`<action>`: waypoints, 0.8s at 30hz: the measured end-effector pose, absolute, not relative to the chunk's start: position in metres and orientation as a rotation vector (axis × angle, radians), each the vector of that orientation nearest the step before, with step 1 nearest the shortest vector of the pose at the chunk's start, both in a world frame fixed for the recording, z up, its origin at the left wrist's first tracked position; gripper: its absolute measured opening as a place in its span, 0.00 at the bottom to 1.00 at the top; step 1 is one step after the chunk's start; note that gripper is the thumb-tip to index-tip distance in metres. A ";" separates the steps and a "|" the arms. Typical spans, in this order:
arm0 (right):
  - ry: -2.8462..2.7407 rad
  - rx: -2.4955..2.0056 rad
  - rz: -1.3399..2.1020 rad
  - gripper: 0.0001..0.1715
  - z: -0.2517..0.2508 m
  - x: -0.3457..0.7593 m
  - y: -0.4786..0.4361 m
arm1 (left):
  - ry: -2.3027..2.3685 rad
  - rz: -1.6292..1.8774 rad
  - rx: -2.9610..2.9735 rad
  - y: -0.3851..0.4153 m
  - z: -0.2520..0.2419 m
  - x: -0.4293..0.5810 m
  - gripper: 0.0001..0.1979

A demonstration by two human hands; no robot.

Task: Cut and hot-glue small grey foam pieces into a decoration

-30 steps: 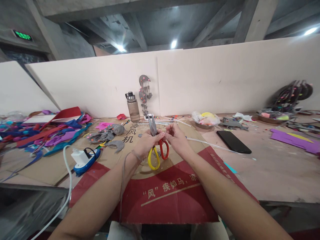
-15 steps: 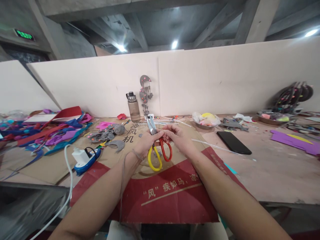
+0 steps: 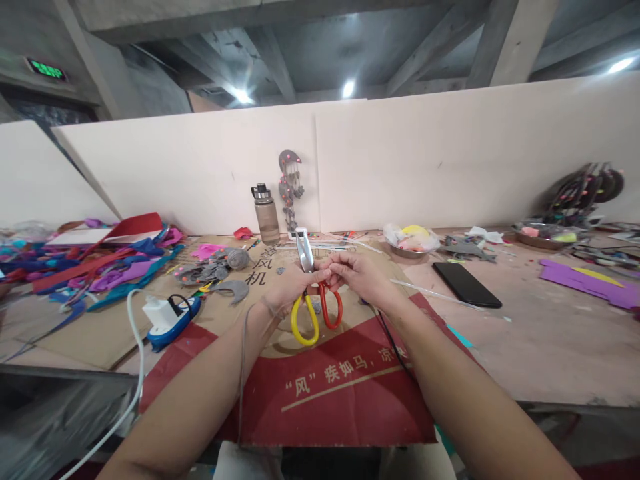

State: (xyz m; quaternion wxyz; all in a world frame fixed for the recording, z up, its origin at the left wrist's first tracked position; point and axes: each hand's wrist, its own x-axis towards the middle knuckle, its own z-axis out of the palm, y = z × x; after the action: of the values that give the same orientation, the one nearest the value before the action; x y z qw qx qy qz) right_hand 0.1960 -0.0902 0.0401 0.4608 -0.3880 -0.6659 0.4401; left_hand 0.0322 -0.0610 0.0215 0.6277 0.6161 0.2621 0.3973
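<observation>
My left hand (image 3: 289, 288) is closed around the middle of a pair of scissors (image 3: 305, 325), whose blades point away from me. One handle loop is yellow, the other red, and both hang below the fingers. My right hand (image 3: 357, 275) pinches right beside the left fingertips; whatever lies in the pinch is too small or hidden to name. A grey strand (image 3: 245, 367) runs from my left wrist down toward the lap. Under both hands lies a flat cardboard sheet (image 3: 345, 393) with a red printed band.
Left of the hands are grey felt pieces (image 3: 203, 268), a ball of grey yarn (image 3: 238, 259), a blue power strip (image 3: 175, 323) and coloured fabric scraps (image 3: 120, 267). A bottle (image 3: 267, 217) stands behind. To the right lie a phone (image 3: 467, 285) and a bowl (image 3: 411, 248).
The scissors' handles have swung slightly left and down. My hands stay together, fingertips meeting. A dark cord now shows beside my right forearm.
</observation>
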 end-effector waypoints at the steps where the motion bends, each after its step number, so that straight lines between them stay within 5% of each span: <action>1: -1.665 -0.936 1.095 0.08 0.041 0.197 -0.091 | 0.589 0.881 1.403 -0.060 0.021 0.031 0.16; 14: -2.176 -0.867 0.390 0.10 0.061 0.208 -0.108 | 0.426 0.578 1.333 -0.049 0.009 0.021 0.19; 24: -2.041 -0.816 0.006 0.11 0.032 0.193 -0.101 | 0.381 0.657 1.214 -0.058 0.017 0.025 0.19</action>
State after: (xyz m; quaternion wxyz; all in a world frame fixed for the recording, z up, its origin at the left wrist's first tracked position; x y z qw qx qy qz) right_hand 0.1934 -0.1008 0.0316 0.4545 -0.3306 -0.8271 0.0025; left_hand 0.0246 -0.0578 0.0166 0.7542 0.5566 0.1748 0.3012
